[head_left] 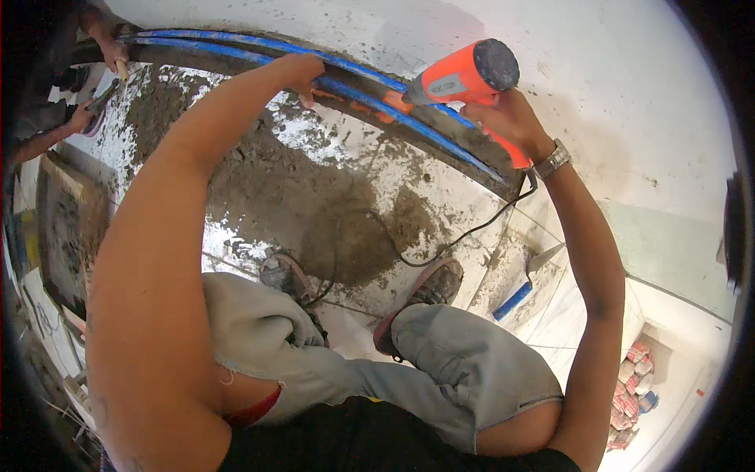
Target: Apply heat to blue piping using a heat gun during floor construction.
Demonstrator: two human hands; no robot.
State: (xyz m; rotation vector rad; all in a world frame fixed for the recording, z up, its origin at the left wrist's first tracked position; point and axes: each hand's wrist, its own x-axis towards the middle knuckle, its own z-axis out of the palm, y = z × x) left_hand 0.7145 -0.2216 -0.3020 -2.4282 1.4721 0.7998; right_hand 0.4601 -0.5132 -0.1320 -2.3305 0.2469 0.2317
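Note:
My right hand (515,122) is closed around the handle of an orange and grey heat gun (454,77). The gun's nozzle points left and down at the blue pipes, close to the upper one. Two long blue pipes (370,94) run side by side along a channel at the foot of the wall. My left hand (302,75) is closed over the pipes further left, its thumb on the near side; its other fingers are mostly hidden. From the gun's handle a black cord (464,236) trails down across the floor to my feet.
Wet grey mortar (314,212) covers much of the white tiled floor (338,315). A blue-handled trowel (523,291) lies right of my shoe. At far left, another person's hand (116,53) holds a small pale stick. Red-and-white bags (633,385) are piled at lower right.

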